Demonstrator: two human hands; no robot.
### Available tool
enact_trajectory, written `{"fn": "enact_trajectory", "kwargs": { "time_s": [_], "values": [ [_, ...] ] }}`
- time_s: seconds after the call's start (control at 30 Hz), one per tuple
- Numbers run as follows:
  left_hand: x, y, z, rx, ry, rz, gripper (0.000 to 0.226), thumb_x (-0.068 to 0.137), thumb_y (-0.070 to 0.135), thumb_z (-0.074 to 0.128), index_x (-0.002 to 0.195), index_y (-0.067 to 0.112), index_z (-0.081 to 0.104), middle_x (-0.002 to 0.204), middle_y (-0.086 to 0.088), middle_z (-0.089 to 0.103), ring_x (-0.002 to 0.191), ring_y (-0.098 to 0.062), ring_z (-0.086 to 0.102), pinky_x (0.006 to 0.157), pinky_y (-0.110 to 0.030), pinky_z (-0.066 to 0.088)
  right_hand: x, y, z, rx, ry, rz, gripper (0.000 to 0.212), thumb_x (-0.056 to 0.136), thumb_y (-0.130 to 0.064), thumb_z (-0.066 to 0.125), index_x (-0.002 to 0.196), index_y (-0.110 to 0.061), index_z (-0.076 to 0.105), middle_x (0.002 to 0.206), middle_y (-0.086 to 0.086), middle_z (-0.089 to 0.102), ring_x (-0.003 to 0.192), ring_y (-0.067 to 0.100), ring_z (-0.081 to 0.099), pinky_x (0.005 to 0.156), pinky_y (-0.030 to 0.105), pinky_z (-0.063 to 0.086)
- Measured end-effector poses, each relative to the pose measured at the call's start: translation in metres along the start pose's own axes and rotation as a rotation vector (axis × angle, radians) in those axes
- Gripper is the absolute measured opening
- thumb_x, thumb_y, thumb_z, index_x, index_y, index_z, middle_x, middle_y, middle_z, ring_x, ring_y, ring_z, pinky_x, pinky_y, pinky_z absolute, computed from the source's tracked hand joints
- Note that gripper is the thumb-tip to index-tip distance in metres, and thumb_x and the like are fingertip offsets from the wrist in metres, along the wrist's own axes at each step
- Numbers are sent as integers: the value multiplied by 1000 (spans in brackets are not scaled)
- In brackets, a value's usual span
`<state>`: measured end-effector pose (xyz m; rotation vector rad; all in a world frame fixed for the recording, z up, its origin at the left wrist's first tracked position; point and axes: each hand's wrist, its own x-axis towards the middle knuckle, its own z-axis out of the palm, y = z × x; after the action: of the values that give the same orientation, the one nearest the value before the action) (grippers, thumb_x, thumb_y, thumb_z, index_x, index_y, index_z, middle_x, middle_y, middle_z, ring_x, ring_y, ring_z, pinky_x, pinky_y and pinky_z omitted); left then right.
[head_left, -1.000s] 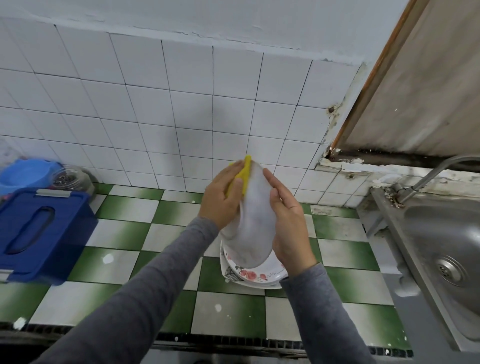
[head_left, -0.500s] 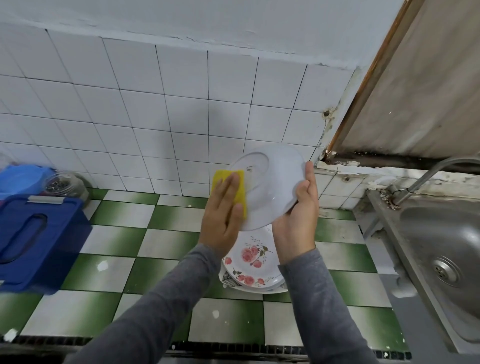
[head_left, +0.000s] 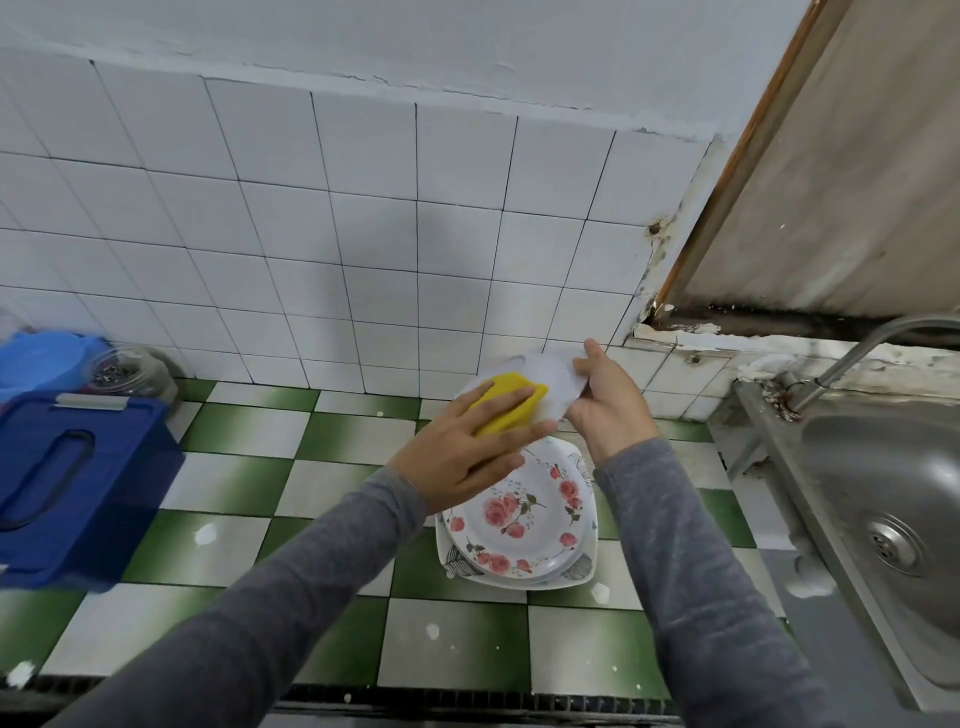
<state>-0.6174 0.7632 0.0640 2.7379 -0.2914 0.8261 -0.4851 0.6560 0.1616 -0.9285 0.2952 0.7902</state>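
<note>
Where the left edge cropped it, one blue bin (head_left: 78, 483) showed only in part, with one blue basin (head_left: 47, 358) and one glass jar (head_left: 130, 371) behind it; jar contents unreadable. Left grip (head_left: 462, 457) lay flat, fingers straight, pressing one yellow sponge (head_left: 504, 408) onto one white plate (head_left: 553, 382), held tilted above the bench (head_left: 249, 431). Plate was mostly hidden by sponge and both hands. Right grip (head_left: 610, 410) pinched its right rim. Below sat a plate stack (head_left: 519, 519): floral one on top, at least two, lower count unclear. One sink (head_left: 883, 493) and one tap (head_left: 872, 348) at right, both cropped.
</note>
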Motion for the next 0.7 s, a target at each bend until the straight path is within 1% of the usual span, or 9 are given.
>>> {"fn": "enact_trajectory", "kwargs": {
  "time_s": [0.07, 0.13, 0.23, 0.3, 0.33, 0.4, 0.5, 0.57, 0.7],
  "values": [
    [-5, -1, 1, 4, -9, -10, 49, 102, 41, 47, 149, 32, 36, 158, -5, 29, 144, -27, 29, 118, -47, 23, 2, -2, 0, 17, 30, 67, 40, 108, -3, 36, 147, -8, 42, 156, 17, 36, 127, 38, 53, 80, 58, 47],
    [-10, -7, 5, -21, 0, -24, 65, 95, 17, 63, 151, 34, 33, 160, -1, 26, 145, -26, 30, 117, -42, 30, 9, -1, -4, 27, 53, 88, 43, 104, 5, 36, 144, -5, 44, 158, 18, 32, 138, 38, 44, 83, 62, 46],
    [-12, -13, 7, -82, 45, -78, 85, 85, -5, 69, 151, 34, 32, 159, 9, 25, 148, -17, 27, 119, -34, 28, 17, 1, -10, -49, 45, 74, 32, 99, 10, 41, 127, 1, 52, 122, 24, 53, 127, 39, 54, 92, 59, 47],
    [-12, -15, 5, -156, 85, -141, 80, 86, -5, 68, 149, 33, 36, 155, 7, 35, 142, -16, 38, 114, -30, 39, 20, 4, -15, -267, -4, 23, 13, 101, -7, 55, 113, -4, 57, 111, 20, 57, 106, 34, 64, 89, 53, 54],
    [-12, -15, 3, -209, 116, -199, 74, 89, -3, 66, 147, 34, 39, 151, 5, 41, 133, -19, 50, 106, -30, 48, 23, 5, -21, -398, -41, -12, 25, 99, -20, 62, 121, -8, 59, 112, 15, 60, 99, 30, 66, 90, 51, 55],
    [-12, -12, -4, -348, 242, -392, 58, 94, 0, 60, 138, 37, 50, 135, 4, 56, 106, -22, 67, 85, -35, 61, 23, 10, -35, -628, -99, -102, 48, 96, -38, 66, 140, -24, 53, 117, 3, 66, 97, 22, 67, 97, 47, 54],
    [-6, -4, -20, -741, 457, -852, 41, 100, 5, 54, 121, 40, 63, 116, 11, 63, 85, -10, 72, 69, -39, 63, 23, 23, -64, -896, -96, -344, 49, 97, -40, 62, 144, -31, 51, 130, -6, 58, 99, 5, 58, 89, 24, 46],
    [-6, -6, -25, -969, 589, -1043, 36, 98, 8, 58, 116, 38, 66, 117, 8, 62, 81, -8, 71, 68, -37, 63, 24, 33, -85, -888, -128, -404, 46, 95, -38, 65, 140, -35, 55, 136, -9, 53, 103, -1, 57, 80, 16, 49],
    [-13, -15, -28, -1261, 703, -1121, 36, 95, 6, 62, 118, 33, 66, 121, -1, 68, 92, -24, 73, 73, -46, 63, 23, 45, -108, -589, -173, -329, 46, 95, -24, 67, 137, -40, 56, 125, -2, 70, 106, 25, 71, 80, 44, 62]
  ]
}}
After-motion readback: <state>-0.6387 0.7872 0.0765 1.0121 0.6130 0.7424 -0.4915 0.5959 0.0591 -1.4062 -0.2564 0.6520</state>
